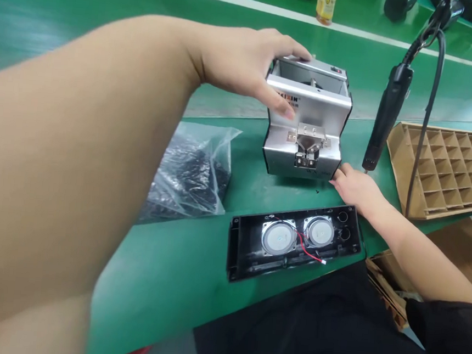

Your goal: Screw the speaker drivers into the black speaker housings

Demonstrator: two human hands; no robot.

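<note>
A silver screw feeder [308, 111] is in front of me at the back of the green bench, its front facing me. Gripping its upper left side is my left hand [246, 62], thumb on the front plate and fingers over the top. My right hand [353, 188] is closed at the feeder's lower right corner, with its fingertips partly hidden. A tiny dark screw [317, 192] lies just below the feeder. Nearer to me is a black speaker housing [250, 244] with two round speakers [279, 238] and a red wire [306, 250] ending in a white plug.
An electric screwdriver [388, 113] hangs on a cable right of the feeder. Beyond it stands a cardboard divider tray [447, 168], with an open carton [465, 246] below. A clear plastic bag of dark parts [190, 173] lies left. A yellow bottle [326, 6] stands at the back.
</note>
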